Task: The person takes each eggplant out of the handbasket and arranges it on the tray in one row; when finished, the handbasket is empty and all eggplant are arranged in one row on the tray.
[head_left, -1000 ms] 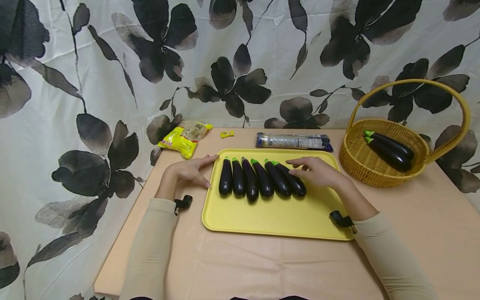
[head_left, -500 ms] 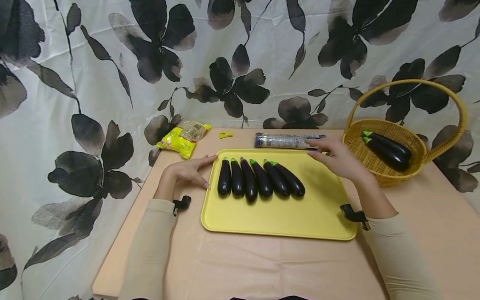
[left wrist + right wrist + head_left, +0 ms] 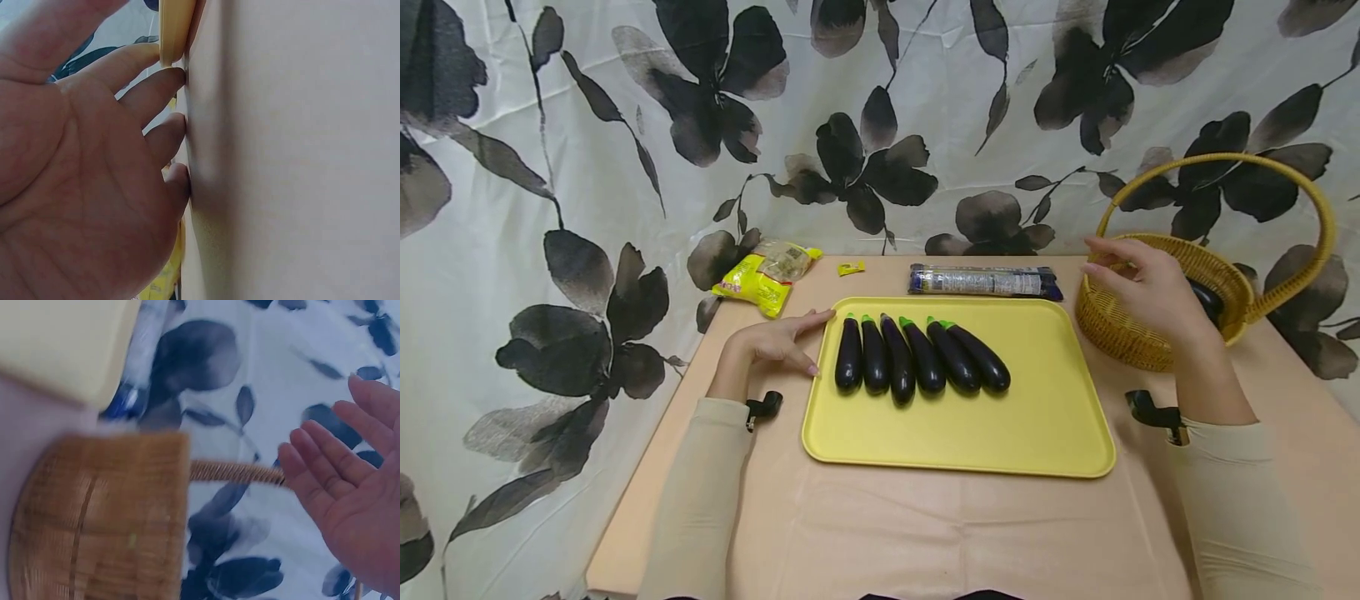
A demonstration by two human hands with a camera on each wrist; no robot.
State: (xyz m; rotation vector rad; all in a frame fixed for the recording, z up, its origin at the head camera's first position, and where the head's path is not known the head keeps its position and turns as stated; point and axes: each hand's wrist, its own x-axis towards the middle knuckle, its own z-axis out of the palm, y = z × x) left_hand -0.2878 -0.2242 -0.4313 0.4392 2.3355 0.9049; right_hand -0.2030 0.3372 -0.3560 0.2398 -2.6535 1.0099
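Several dark purple eggplants point(image 3: 901, 360) with green stem ends lie side by side on the yellow tray point(image 3: 1052, 417). At the tray's left edge my left hand point(image 3: 767, 346) rests with fingers spread; the left wrist view shows its fingers point(image 3: 156, 94) fairly straight, touching the tray rim and the table. My right hand point(image 3: 1138, 283) hovers over the left part of the wicker basket point(image 3: 1112, 333), holding nothing, its fingers point(image 3: 325, 462) loosely extended in the right wrist view. Behind it, an eggplant point(image 3: 1206, 300) inside the basket shows only in part.
A long dark blue packet point(image 3: 985, 281) lies behind the tray. Left of it are a small yellow wrapper point(image 3: 852, 268) and a yellow bag point(image 3: 767, 275). The basket's tall handle point(image 3: 1247, 158) arches over it at the right. A floral cloth point(image 3: 850, 83) hangs behind the table.
My right hand has moved right, from over the rightmost eggplant on the tray, past the blue packet, to above the basket. My left hand stays at the tray's edge.
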